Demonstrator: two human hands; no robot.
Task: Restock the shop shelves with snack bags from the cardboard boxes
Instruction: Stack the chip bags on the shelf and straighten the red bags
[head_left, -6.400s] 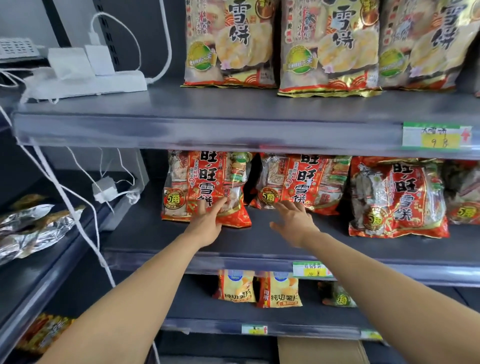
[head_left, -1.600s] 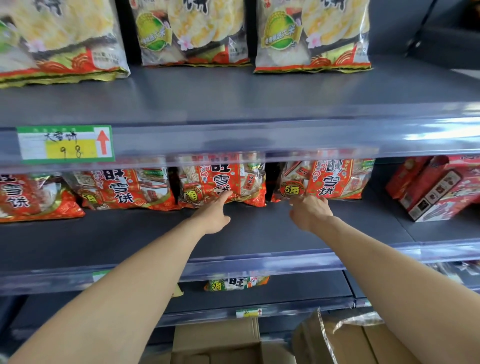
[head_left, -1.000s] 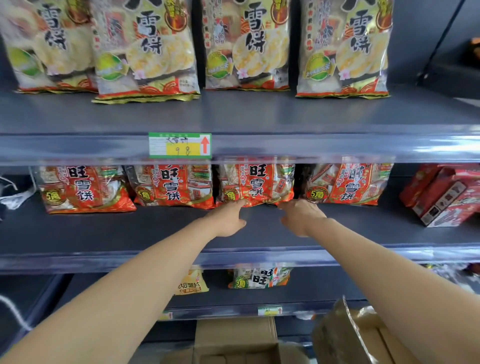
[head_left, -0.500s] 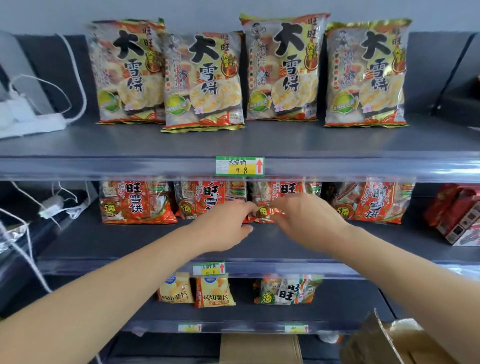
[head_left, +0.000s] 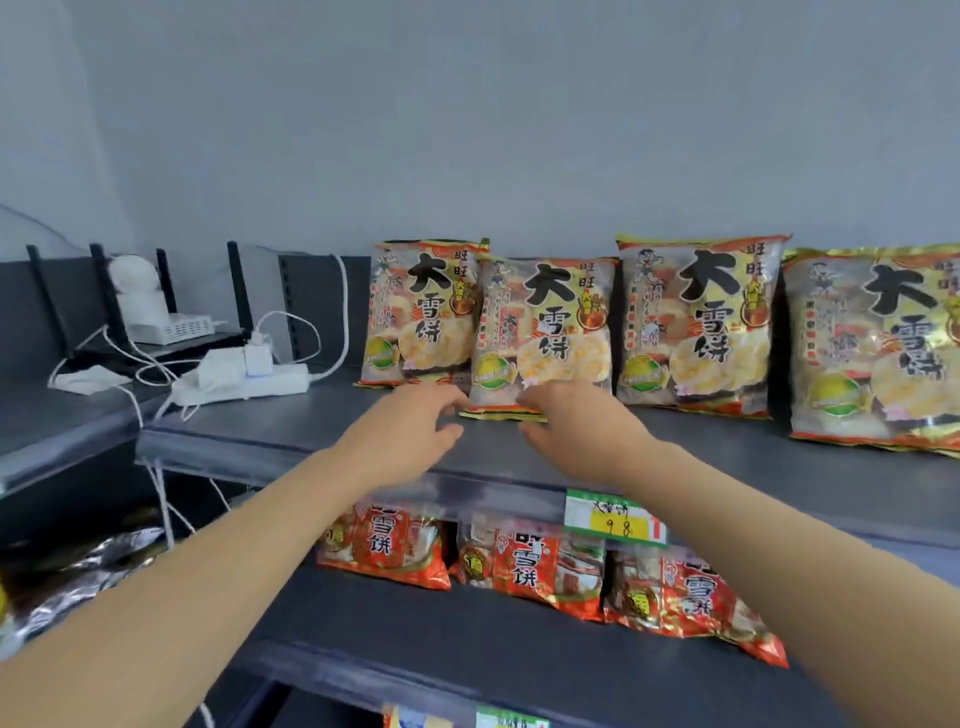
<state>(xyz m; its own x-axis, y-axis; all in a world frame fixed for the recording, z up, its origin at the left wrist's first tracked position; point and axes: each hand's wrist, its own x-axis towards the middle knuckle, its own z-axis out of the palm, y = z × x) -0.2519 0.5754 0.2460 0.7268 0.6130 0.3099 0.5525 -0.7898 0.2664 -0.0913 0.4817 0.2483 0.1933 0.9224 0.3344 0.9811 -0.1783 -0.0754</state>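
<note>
A power strip (head_left: 244, 387) lies at the left end of the top shelf (head_left: 311, 441). The left hand (head_left: 410, 436), fingers (head_left: 441, 397) loosely spread, reaches the lower corner of the second yellow snack bag (head_left: 543, 332), which stands upright in a row of four. The right hand (head_left: 576, 421) curls over the bag's bottom hem, but whether it pinches is unclear. Red snack bags (head_left: 524, 561) line the lower shelf (head_left: 415, 634). Stocking looks largely done and this seems mere straightening. No cardboard boxes are in view.

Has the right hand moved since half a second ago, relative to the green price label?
Yes, upward. The right hand was below the price label, at the red bags; now it is above it, at a yellow rice-cracker bag's bottom edge.
</note>
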